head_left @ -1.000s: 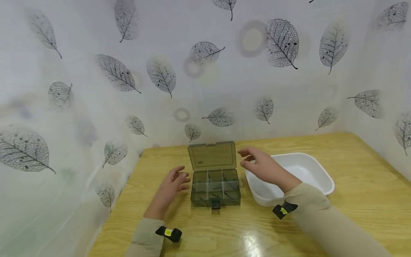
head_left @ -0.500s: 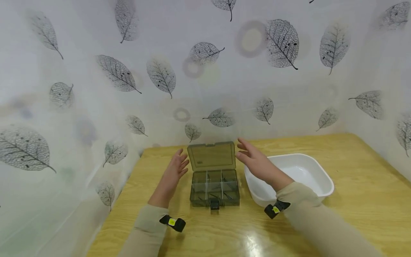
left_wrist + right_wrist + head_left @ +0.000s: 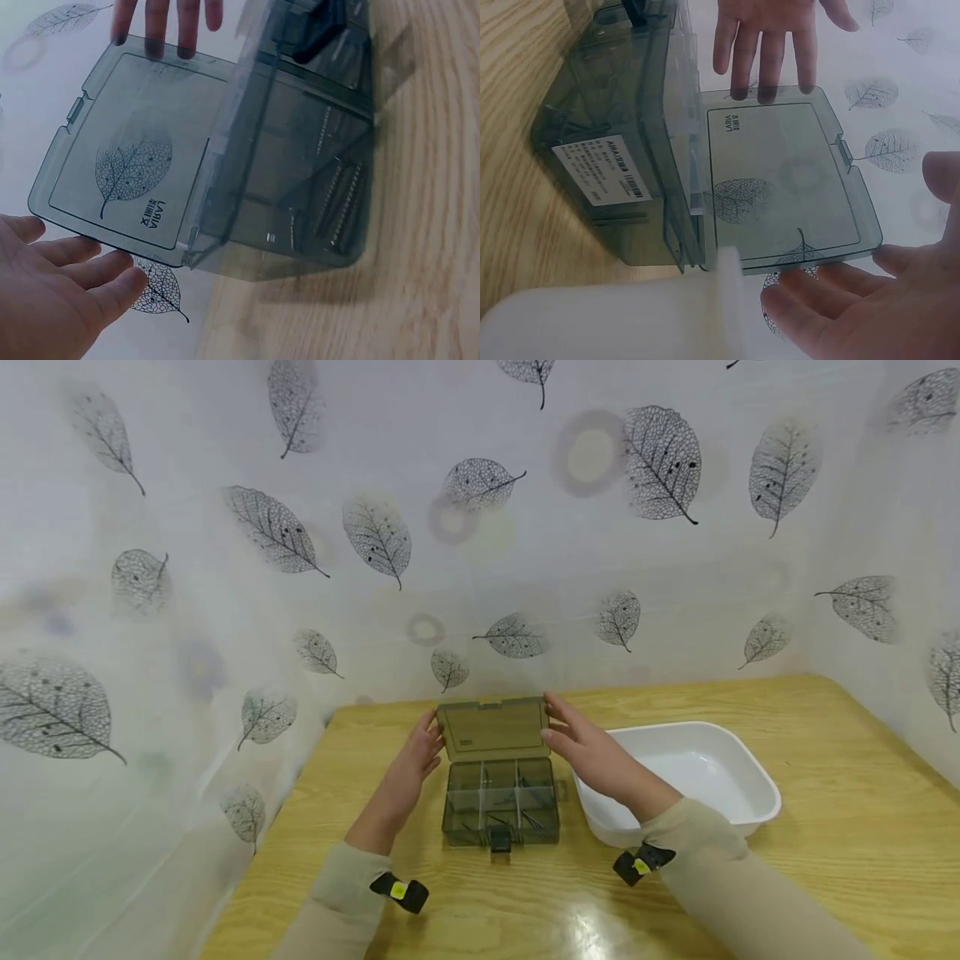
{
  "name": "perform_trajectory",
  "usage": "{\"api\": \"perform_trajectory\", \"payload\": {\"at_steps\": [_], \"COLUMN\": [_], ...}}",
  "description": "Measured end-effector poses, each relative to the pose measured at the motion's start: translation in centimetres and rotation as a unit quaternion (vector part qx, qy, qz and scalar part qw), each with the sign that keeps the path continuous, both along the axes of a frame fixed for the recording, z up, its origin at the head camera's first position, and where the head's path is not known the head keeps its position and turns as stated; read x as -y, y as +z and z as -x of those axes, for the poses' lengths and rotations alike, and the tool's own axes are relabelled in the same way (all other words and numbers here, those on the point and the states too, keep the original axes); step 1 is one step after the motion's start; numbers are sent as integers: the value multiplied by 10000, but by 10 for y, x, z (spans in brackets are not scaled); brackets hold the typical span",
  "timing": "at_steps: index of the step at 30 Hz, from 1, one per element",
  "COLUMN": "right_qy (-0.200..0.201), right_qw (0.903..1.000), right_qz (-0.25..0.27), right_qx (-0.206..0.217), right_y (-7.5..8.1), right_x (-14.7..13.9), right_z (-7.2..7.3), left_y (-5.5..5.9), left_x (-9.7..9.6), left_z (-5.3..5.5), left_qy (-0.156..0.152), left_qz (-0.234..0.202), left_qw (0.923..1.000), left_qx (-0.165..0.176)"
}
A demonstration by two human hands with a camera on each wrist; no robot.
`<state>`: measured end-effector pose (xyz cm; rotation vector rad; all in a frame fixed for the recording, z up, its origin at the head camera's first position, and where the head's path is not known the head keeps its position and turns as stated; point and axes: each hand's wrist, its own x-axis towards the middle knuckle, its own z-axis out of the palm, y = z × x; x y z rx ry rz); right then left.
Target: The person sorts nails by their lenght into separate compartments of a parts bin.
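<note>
A smoky, see-through compartment box (image 3: 500,802) stands on the table with its lid (image 3: 491,732) raised and tilted back on its hinge. Thin screws (image 3: 341,206) lie in some compartments. My left hand (image 3: 408,768) is at the lid's left edge, fingers extended, fingertips right at the rim. On the opposite side, my right hand (image 3: 596,756) has its fingers at the lid's right edge, some tips reaching behind the clear plastic in the right wrist view. A black latch (image 3: 500,838) hangs at the box's front.
A white plastic tray (image 3: 761,777) stands right of the box, partly under my right forearm. Behind the wooden table (image 3: 510,918) hangs a pale leaf-print curtain (image 3: 525,568). A printed label (image 3: 604,169) is on the box's side.
Both hands have moved from the box's sides up to the lid, coming inward to its left and right edges. The lid leans slightly further back. The tray has stayed in place.
</note>
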<state>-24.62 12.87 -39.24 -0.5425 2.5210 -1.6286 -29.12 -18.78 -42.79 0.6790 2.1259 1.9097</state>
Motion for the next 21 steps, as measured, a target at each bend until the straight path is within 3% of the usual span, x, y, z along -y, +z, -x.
{"api": "perform_trajectory", "payload": {"at_steps": [2,3,4,7,17,21], "right_qy": [0,5,-13,-17,128,155], "right_qw": [9999,9998,9997,9990,9938,9926], "right_qz": [-47,-67,-91,-194,-555,-764], "right_qx": [-107,-168,-217,-393,-956,-934], "right_y": [-2,-2,-3,-4,-5,-7], "right_x": [1,1,1,1,-1,0], "right_z": [-2,-3,-4,-8,-19,-23], "left_y": [2,12,14,19,26,26], "left_x": [0,-3,-3,-4,2,3], "left_z": [-5,-18,-22,-32,-44,-46], "left_qy": [39,228,283,440,489,473], "left_qz": [276,617,871,1201,1709,2172], "left_qw": [9994,9972,9941,9882,9725,9603], "left_qx": [-191,-361,-579,-846,-1502,-1686]}}
